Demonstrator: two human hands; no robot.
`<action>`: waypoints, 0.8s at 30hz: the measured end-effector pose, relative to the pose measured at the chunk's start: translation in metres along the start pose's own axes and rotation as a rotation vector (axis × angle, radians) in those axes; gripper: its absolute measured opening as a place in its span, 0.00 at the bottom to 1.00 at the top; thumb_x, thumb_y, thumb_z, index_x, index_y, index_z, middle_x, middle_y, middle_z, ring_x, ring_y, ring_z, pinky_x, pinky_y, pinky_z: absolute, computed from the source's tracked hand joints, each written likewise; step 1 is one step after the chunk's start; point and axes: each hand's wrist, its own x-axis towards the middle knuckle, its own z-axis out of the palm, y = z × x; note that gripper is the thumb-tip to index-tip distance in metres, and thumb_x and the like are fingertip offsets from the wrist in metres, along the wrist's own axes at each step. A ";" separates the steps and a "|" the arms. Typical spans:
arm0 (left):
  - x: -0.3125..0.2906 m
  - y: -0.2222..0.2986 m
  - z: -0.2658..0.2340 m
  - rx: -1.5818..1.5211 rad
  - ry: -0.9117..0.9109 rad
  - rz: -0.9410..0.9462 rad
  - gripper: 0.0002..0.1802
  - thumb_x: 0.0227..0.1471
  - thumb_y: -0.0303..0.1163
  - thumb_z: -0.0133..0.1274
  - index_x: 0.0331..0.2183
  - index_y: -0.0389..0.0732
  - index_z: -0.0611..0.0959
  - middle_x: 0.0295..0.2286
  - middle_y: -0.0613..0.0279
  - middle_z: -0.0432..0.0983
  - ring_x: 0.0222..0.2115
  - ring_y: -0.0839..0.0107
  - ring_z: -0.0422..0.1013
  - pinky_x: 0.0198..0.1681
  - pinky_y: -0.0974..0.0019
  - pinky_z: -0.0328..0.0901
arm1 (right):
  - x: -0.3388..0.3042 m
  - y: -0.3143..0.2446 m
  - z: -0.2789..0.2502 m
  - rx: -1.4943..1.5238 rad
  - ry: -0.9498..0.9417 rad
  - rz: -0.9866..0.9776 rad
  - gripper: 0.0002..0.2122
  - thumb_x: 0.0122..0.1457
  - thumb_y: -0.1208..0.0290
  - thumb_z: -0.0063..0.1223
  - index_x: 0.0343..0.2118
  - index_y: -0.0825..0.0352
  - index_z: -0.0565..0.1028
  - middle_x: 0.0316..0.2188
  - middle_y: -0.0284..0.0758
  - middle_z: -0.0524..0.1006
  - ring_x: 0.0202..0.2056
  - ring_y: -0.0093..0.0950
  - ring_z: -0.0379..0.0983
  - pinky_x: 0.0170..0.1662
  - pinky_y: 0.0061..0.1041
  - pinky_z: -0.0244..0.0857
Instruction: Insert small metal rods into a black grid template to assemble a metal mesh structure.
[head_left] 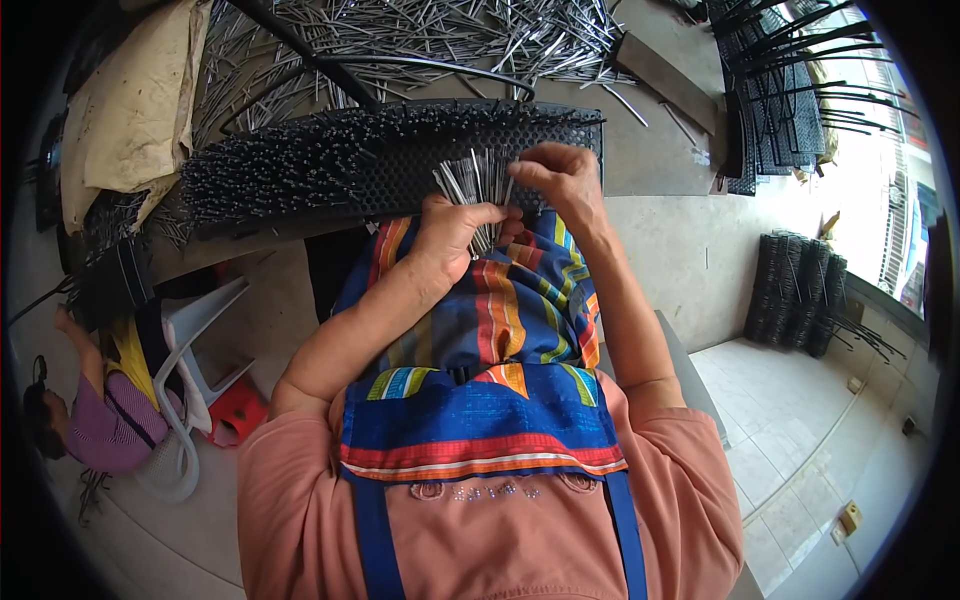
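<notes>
Head view: The left hand (448, 228) is closed around a bundle (464, 184) of thin metal rods. Its thumb crosses the near side of the bundle, and its fingers wrap round the other side. The rods stand roughly upright in the grip, their upper ends fanned out and their lower ends showing beneath the hand. The bundle is located above the wearer's lap, at the near edge of a black perforated board (405, 172).

The right hand (572, 188) is just right of the bundle, over the right part of the board. Its fingers are curled in and its thumb points toward the upper rod ends. Whether it grips a rod cannot be told.

Dark-tipped pins (270, 165) stand densely in the left part of the board and along its far edge; bare holes show in the middle. Beyond the board, a loose pile (420, 38) of rods lies on the table (640, 172). A brown bar (666, 82) lies right of the pile; crumpled brown paper (135, 95) is at left.

The wearer has on a striped blue apron (480, 420). A co-worker (115, 425) in a purple top sits at left, near a red stool (237, 412). Black coiled stacks (790, 290) stand at right.
</notes>
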 end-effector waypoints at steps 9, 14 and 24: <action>-0.004 -0.001 0.005 0.082 0.077 0.004 0.10 0.52 0.21 0.53 0.38 0.34 0.81 0.30 0.53 0.81 0.26 0.65 0.79 0.28 0.65 0.75 | -0.009 0.000 -0.005 0.424 0.121 0.133 0.06 0.53 0.77 0.61 0.20 0.68 0.77 0.14 0.25 0.70 0.17 0.12 0.59 0.19 0.17 0.51; 0.000 -0.005 0.002 0.094 0.107 -0.044 0.10 0.50 0.21 0.52 0.37 0.33 0.81 0.29 0.52 0.81 0.25 0.64 0.79 0.23 0.67 0.73 | 0.027 0.007 -0.004 0.324 0.540 -0.430 0.03 0.49 0.84 0.62 0.27 0.71 0.80 0.23 0.27 0.74 0.25 0.14 0.64 0.28 0.15 0.57; 0.007 -0.005 0.000 0.059 0.111 -0.067 0.10 0.49 0.20 0.52 0.37 0.30 0.80 0.29 0.48 0.81 0.25 0.62 0.79 0.25 0.64 0.74 | 0.031 0.009 0.006 0.090 0.535 -0.504 0.04 0.48 0.84 0.63 0.28 0.70 0.80 0.23 0.29 0.74 0.23 0.14 0.63 0.25 0.16 0.55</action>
